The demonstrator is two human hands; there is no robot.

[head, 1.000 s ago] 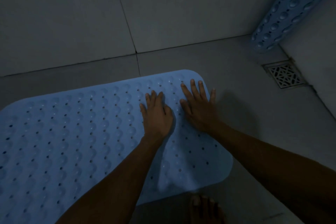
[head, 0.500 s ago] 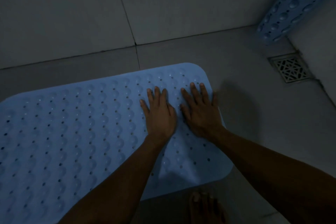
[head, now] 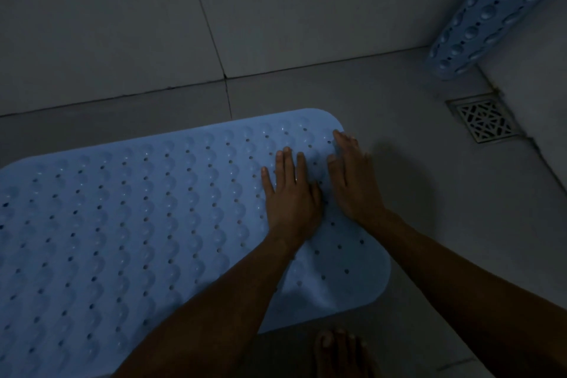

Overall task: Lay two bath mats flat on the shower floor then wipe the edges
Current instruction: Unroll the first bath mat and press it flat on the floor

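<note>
Closest to you, your bare foot [head: 339, 353] sits on the floor [head: 399, 107] just behind your wrists, right by the near edge of the mat [head: 122, 239].

Both your hands are pressed palm-down on that blue mat, side by side near its right end. Your left hand [head: 291, 196] lies flat with the fingers [head: 287, 163] stretched forward and close together, not gripping anything. Your right hand [head: 356, 184] is right next to it, almost touching, also flat and holding nothing; its fingers point ahead and reach close to the mat's far right corner, with the outer side of the hand running along the mat's right edge. Can't really tell if the little finger is on the mat or on the floor, it's pretty dark there.

The mat itself lies flat on the shower floor, spreading out to the left of your fingers and off the picture.

Past your fingertips and off to the right there's the drain [head: 484, 120] set in the floor, well apart from the mat. Further still, up in the far right corner, the second mat [head: 491, 12] is leaning rolled or folded against the wall [head: 122, 24], not laid down yet.
</note>
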